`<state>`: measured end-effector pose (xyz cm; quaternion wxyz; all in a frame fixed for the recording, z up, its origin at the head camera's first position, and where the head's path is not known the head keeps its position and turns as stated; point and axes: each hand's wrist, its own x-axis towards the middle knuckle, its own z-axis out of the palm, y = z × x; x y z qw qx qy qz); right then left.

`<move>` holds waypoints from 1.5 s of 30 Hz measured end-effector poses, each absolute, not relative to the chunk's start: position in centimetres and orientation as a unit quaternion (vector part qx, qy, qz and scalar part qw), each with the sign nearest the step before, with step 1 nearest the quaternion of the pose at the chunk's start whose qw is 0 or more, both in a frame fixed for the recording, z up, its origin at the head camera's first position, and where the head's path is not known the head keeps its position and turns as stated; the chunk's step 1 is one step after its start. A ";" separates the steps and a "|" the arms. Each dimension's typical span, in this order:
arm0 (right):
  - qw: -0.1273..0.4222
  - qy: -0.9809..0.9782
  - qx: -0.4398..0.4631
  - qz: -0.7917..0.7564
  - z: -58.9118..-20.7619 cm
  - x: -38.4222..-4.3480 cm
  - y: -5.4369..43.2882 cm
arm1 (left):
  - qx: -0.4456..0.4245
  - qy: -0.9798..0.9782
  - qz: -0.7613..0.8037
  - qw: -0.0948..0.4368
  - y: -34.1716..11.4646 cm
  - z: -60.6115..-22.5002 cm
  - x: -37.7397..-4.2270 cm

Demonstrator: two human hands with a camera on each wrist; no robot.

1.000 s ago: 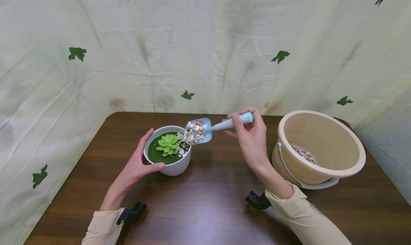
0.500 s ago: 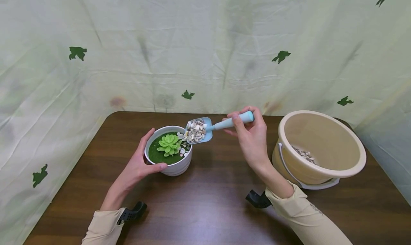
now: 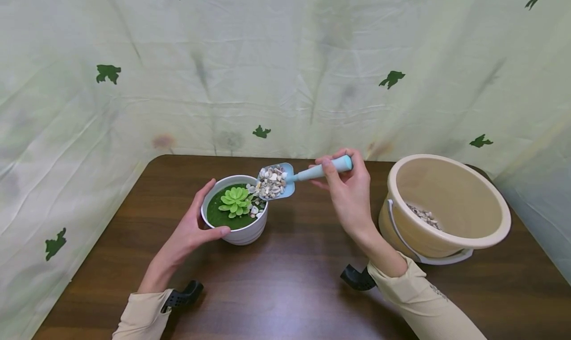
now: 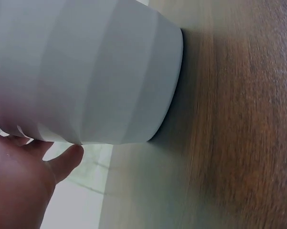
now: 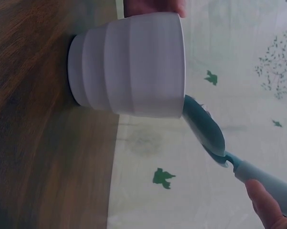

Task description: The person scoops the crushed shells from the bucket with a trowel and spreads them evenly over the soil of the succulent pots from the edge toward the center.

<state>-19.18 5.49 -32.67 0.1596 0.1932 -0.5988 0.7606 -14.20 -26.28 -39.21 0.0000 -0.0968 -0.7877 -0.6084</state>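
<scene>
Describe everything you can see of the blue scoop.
The scoop is light blue, smooth and plastic-looking. A broad, shallow blade with raised sides joins a narrow neck and a thick, rounded, paler handle. Pale and darker pebbles are heaped in the blade. The right hand holds the handle between thumb and fingers, higher than the blade, so it tilts down toward the white pot. The tip meets or nearly meets the pot's rim; actual contact is hard to tell.
</scene>
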 end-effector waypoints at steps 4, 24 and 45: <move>0.161 -0.598 0.198 0.760 -32.7 -19.2 5.5 | -0.099 -0.789 -0.606 0.002 -26.2 -39.1 -14.2; 0.173 -0.596 0.194 0.760 -32.8 -19.0 6.0 | -0.108 -0.776 -0.622 -0.003 -26.3 -39.1 -14.1; 0.173 -0.596 0.173 0.765 -33.0 -18.4 6.5 | -0.084 -0.814 -0.575 0.013 -25.7 -39.1 -14.3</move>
